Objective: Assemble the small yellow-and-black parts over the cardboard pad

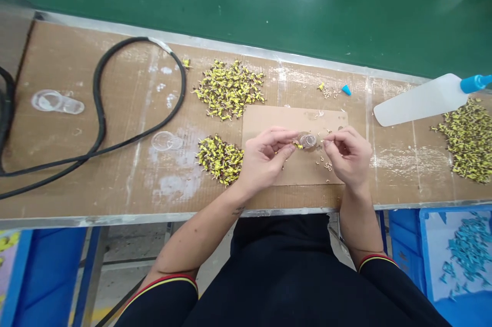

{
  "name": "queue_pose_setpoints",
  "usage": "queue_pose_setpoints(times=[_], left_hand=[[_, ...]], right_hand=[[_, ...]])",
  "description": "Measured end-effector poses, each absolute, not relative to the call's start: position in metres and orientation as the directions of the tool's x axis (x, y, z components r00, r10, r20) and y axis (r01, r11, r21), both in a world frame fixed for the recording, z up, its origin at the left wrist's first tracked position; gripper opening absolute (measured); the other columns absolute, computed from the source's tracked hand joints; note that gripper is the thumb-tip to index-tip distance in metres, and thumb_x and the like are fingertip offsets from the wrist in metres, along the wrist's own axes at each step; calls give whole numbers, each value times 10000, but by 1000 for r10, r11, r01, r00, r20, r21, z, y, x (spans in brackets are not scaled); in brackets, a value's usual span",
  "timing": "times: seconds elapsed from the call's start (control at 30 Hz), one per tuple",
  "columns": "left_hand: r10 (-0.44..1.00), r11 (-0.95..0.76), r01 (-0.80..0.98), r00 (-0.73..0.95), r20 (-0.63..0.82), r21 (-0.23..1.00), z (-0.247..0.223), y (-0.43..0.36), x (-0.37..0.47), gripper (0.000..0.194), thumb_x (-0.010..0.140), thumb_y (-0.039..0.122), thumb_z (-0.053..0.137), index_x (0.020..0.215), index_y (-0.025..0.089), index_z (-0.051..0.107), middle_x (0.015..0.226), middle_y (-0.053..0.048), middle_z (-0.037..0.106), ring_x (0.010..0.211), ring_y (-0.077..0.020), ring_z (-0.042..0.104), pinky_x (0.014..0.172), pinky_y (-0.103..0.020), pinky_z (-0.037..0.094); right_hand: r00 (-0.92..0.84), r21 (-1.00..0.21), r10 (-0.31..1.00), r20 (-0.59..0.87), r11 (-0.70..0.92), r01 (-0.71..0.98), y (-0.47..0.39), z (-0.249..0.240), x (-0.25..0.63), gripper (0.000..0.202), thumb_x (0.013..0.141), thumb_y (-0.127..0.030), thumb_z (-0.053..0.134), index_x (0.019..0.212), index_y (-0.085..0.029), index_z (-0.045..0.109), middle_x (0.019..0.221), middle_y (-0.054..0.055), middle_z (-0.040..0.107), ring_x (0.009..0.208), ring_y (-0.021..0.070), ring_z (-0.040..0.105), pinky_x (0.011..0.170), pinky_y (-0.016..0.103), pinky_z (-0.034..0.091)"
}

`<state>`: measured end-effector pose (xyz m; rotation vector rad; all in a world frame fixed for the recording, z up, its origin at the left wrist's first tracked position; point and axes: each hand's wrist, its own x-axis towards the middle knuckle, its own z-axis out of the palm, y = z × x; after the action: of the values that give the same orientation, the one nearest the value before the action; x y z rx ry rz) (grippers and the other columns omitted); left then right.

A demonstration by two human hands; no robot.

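My left hand point(269, 155) pinches a small yellow-and-dark plastic piece point(299, 146) between thumb and fingertips. Just right of that piece, a small clear cup point(307, 140) stands on a cardboard sheet point(265, 118). On the cup's other side my right hand point(348, 152) is closed in a pinch, with a tiny pale piece point(323, 141) at its fingertips. Several tiny pale pieces point(328, 166) lie scattered on the sheet near the right hand. Two heaps of yellow-and-dark pieces, a far heap point(230, 88) and a near heap point(219, 159), lie left of the sheet.
A white squeeze bottle point(423, 100) lies on its side at right, by another yellow heap point(471, 140). A blue cap point(346, 90) sits behind the sheet. Black cable point(100, 111) loops across the left. Blue bins point(407, 245) stand below the table edge; a green surface point(230, 4) lies beyond.
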<state>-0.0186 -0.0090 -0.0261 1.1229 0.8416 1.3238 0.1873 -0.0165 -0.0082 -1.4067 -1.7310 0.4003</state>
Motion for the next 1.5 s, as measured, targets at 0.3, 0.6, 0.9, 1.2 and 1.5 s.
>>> queue_pose_setpoints(times=[0.3, 0.6, 0.9, 1.2, 1.5], left_hand=[[997, 18, -309, -70, -42, 951, -24, -1, -21, 136, 774, 206, 830, 901, 180, 790, 857, -29, 789, 795, -138, 750, 767, -258, 632], [996, -11, -341, -85, -19, 940, -24, 0, -19, 140, 779, 223, 837, 870, 172, 744, 867, -18, 771, 816, -138, 751, 777, -256, 628], [999, -11, -359, -33, -1, 933, -24, -1, -19, 170, 788, 256, 842, 863, 162, 722, 891, -32, 771, 835, -153, 754, 808, -282, 642], [1000, 10, -451, -14, -18, 892, -23, 0, -18, 268, 871, 356, 798, 904, 193, 587, 871, -15, 749, 792, -129, 742, 750, -260, 627], [996, 62, -383, 78, -35, 921, -19, -5, -18, 247, 762, 224, 843, 815, 179, 605, 794, 9, 659, 731, -103, 675, 676, -206, 561]], right_hand=[[-125, -526, 965, 229, 231, 818, -7, -6, 194, 144, 912, -264, 636, 812, -214, 726, 714, -2, 607, 654, 149, 565, 646, 303, 445], [-206, -330, 950, 234, 276, 903, -8, 2, 187, 145, 930, -246, 628, 826, -221, 726, 764, 24, 663, 722, 174, 606, 624, 303, 396], [-244, -267, 944, 222, 299, 916, -7, 2, 186, 141, 925, -236, 638, 825, -224, 737, 742, 16, 642, 712, 171, 594, 607, 302, 370], [-246, -419, 927, 283, 350, 837, -5, 5, 188, 119, 896, -194, 648, 822, -226, 734, 725, 2, 635, 647, 148, 571, 609, 303, 426], [-74, -676, 867, 493, 435, 595, -13, 1, 184, 71, 863, -222, 709, 805, -259, 728, 662, -16, 587, 569, 141, 497, 495, 304, 364]])
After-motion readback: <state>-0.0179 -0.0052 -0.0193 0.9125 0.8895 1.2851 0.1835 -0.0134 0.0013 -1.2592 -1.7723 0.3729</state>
